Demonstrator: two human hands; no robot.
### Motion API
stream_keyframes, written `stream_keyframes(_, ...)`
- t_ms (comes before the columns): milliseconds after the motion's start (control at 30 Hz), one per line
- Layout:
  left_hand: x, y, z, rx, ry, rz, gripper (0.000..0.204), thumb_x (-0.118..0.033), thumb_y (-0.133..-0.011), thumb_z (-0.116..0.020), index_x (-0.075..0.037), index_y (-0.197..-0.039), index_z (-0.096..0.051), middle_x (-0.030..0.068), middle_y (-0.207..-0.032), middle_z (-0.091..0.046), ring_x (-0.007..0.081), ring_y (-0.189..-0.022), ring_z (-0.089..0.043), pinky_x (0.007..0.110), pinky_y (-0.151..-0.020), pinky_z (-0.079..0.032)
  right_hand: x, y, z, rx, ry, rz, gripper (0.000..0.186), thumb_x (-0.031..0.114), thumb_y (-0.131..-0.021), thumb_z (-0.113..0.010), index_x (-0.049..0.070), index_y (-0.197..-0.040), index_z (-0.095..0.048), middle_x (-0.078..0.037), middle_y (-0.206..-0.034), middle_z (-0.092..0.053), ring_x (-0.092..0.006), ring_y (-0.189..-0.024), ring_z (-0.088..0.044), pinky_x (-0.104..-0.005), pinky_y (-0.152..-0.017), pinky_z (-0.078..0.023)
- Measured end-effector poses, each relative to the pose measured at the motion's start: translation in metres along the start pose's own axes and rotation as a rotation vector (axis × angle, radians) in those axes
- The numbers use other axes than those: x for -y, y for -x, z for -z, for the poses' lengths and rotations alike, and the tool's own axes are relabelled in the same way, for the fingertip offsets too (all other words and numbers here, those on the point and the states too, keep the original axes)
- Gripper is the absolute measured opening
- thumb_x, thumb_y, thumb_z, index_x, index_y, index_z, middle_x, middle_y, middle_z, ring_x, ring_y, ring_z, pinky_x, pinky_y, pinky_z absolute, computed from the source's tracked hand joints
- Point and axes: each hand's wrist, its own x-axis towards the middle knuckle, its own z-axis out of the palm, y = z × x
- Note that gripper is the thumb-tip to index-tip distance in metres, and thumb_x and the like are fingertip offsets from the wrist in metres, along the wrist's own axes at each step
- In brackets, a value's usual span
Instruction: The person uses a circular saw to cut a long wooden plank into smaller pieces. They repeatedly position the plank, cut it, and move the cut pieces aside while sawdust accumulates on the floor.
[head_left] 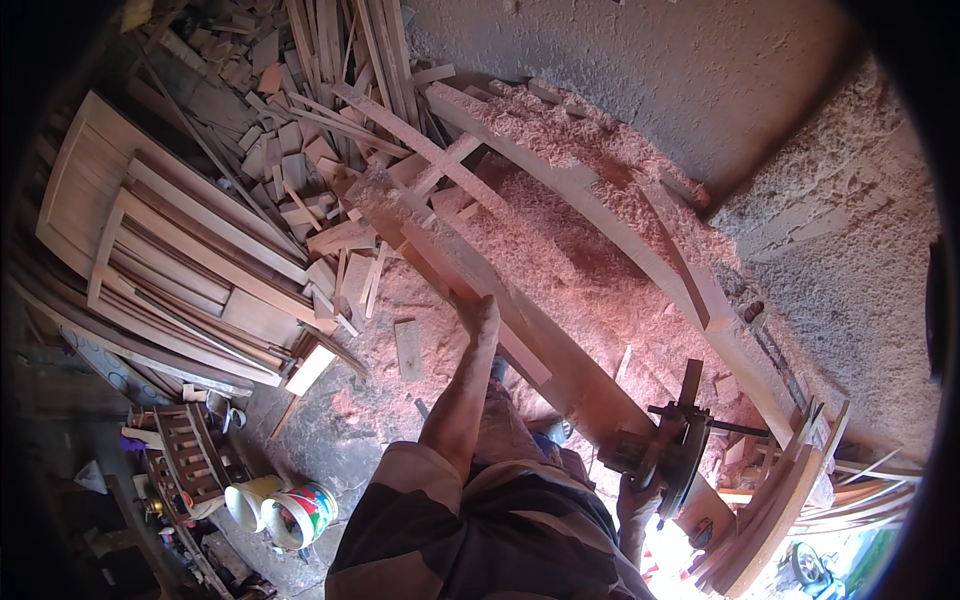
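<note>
My left hand point(475, 308) grips a narrow wooden piece point(525, 355) lying along a long, wide wooden beam point(585, 385) that slants from upper left to lower right below me. At the lower right a dark metal power machine point(680, 440), with a round guard and bars, sits on the beam. My right hand point(640, 490) is at the near side of this machine, partly behind it, so what its fingers hold is unclear.
Scrap blocks point(260, 120) and stacked curved panels point(160, 240) fill the left. Pink shavings point(560, 240) and a curved timber point(650, 250) lie ahead before a wall point(640, 40). Two buckets point(300, 515) stand lower left, curved boards point(780, 510) lower right.
</note>
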Motion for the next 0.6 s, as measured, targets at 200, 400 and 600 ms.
stream_keyframes(200,-0.021,-0.053,-0.001,-0.002,-0.004,0.026,0.083,-0.005,-0.073,-0.063,0.009,-0.144,-0.023,0.0309,-0.136,-0.045,0.0446,-0.126,-0.051,0.047,-0.112,-0.042,0.029,-0.001,0.011,0.002,0.034,-0.049,0.07,0.017,-0.075,-0.079,0.002,-0.138,-0.052,-0.026,-0.104,-0.07,-0.0404,-0.096,-0.071,-0.0466,-0.079,-0.056)
stream_keyframes(400,-0.03,-0.055,-0.003,0.011,-0.064,0.088,0.081,-0.005,-0.075,-0.065,0.008,-0.143,-0.023,0.0304,-0.136,-0.047,0.0442,-0.124,-0.053,0.048,-0.111,-0.044,0.013,-0.003,0.01,-0.031,0.05,0.052,0.067,0.017,-0.073,-0.078,0.001,-0.135,-0.055,-0.028,-0.103,-0.07,-0.0427,-0.094,-0.07,-0.0461,-0.081,-0.056)
stream_keyframes(600,-0.039,-0.049,-0.005,0.029,-0.076,0.136,0.087,-0.007,-0.076,-0.067,0.008,-0.147,-0.019,0.0306,-0.138,-0.046,0.0446,-0.123,-0.054,0.047,-0.109,-0.046,0.038,-0.018,0.053,-0.052,-0.042,0.05,0.048,0.012,-0.074,-0.076,-0.005,-0.117,-0.064,-0.021,-0.088,-0.07,-0.032,-0.077,-0.07,-0.042,-0.071,-0.054)
